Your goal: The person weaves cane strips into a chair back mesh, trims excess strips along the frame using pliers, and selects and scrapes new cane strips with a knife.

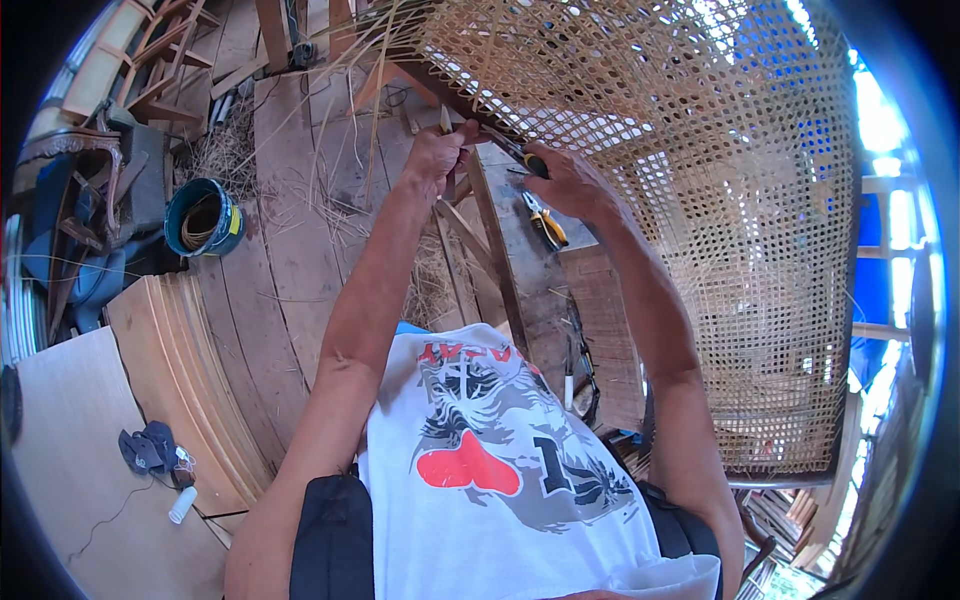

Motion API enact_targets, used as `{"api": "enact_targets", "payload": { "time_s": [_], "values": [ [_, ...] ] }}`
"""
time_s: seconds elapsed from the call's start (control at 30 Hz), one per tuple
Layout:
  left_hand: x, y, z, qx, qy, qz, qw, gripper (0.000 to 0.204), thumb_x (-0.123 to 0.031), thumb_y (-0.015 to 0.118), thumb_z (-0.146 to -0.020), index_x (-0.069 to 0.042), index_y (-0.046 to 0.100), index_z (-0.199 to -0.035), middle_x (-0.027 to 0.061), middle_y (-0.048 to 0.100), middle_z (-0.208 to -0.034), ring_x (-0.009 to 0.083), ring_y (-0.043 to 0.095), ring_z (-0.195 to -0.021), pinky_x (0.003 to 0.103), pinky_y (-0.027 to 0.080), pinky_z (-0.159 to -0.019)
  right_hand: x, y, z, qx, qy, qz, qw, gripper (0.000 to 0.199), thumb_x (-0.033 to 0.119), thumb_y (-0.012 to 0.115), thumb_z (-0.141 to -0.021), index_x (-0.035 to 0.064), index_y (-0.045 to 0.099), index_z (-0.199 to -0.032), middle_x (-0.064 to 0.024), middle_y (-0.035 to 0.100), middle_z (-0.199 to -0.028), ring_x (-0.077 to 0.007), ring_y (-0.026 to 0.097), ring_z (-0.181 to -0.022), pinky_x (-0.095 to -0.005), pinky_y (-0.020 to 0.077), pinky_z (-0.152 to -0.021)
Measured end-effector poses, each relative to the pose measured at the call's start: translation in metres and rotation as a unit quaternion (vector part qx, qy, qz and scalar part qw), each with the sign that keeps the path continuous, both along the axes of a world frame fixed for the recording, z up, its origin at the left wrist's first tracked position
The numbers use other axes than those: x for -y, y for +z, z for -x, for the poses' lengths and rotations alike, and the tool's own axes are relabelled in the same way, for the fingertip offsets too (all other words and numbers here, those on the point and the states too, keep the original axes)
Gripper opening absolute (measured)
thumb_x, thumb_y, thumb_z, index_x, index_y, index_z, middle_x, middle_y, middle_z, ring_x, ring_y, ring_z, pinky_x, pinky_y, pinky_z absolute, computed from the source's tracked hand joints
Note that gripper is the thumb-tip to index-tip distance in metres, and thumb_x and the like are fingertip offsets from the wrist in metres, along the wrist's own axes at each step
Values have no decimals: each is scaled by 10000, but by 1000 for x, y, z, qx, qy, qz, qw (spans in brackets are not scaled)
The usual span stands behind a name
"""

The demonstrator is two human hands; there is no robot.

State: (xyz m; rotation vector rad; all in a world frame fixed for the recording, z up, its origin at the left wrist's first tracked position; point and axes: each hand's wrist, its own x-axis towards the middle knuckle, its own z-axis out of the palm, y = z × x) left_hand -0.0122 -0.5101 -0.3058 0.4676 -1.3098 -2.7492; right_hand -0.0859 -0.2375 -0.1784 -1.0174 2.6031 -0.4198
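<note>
The woven cane panel (720,200) fills the upper right of the view, from about twelve o'clock round to four. It is a pale straw-coloured sheet of open weave with a regular pattern of small holes, daylight and patches of blue showing through them. It is stretched on a dark wooden frame (440,90) whose near edge slants from eleven o'clock down toward the centre. Loose cane strands (350,60) trail off the upper left corner of the frame and fan out over the floor.

Both hands meet at that slanted edge, just above the centre. The left hand (440,150) has its fingers closed in a fist round something slim at the frame's edge; I cannot tell exactly what it pinches. The right hand (565,180) is just beside it, at one o'clock from centre, fingers wrapped around a tool with a dark handle (525,160) whose thin metal tip points toward the left hand and the weave.

Below the hands, a pair of yellow-handled pliers (545,222) lies on a worn wooden plank (520,260). Further down, near the person's white printed shirt (500,480), a few more slim tools (578,370) rest on the boards.

At nine o'clock a blue bucket (203,217) holding coiled cane stands on the plank floor (290,230). At seven o'clock, on a sheet of pale plywood (70,470), lie a dark blue rag (148,447) and a small white bottle (182,504).
</note>
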Motion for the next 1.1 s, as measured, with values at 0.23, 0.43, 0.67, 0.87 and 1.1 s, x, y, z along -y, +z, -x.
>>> {"api": "enact_targets", "payload": {
  "time_s": [0.23,0.43,0.67,0.87,1.1],
  "values": [
    [-7,16,-7,18,7,-11,1000,271,-342,936,-1215,-83,882,-1273,130,985,-1281,63,568,-712,267,500,-651,7,20,-9,-3,4,-25,1000,585,321,785,-1085,94,780,-1624,-272,894,-1228,-451,872,-1183,-576,664,-1057],
    [-7,6,-4,10,8,3,1000,229,-305,924,-1209,-86,922,-1276,112,988,-1195,74,554,-689,294,478,-631,8,48,-28,-13,4,-68,998,592,291,767,-1090,66,750,-1638,-293,891,-1220,-468,868,-1224,-608,664,-1072],
    [67,-91,-85,147,163,625,749,363,-299,907,-1160,-63,893,-1435,162,976,-1303,368,900,-964,527,718,-886,-118,-37,-130,15,25,27,999,665,385,852,-1146,70,673,-1704,-314,837,-1322,-525,856,-1263,-659,659,-1050],
    [-40,-29,-102,77,147,610,775,401,-238,903,-1147,-148,838,-1532,184,918,-1362,455,887,-1172,591,707,-994,-151,-62,-211,-31,-20,77,996,656,374,860,-1162,63,672,-1709,-297,839,-1325,-503,857,-1233,-631,668,-1033],
    [-110,26,-49,-120,283,578,756,291,-186,896,-1148,-176,883,-1439,141,883,-1249,440,877,-1080,546,705,-901,-169,-87,-225,-69,-58,140,986,646,361,870,-1180,56,672,-1714,-278,842,-1329,-478,857,-1198,-599,678,-1014]
  ]
}}
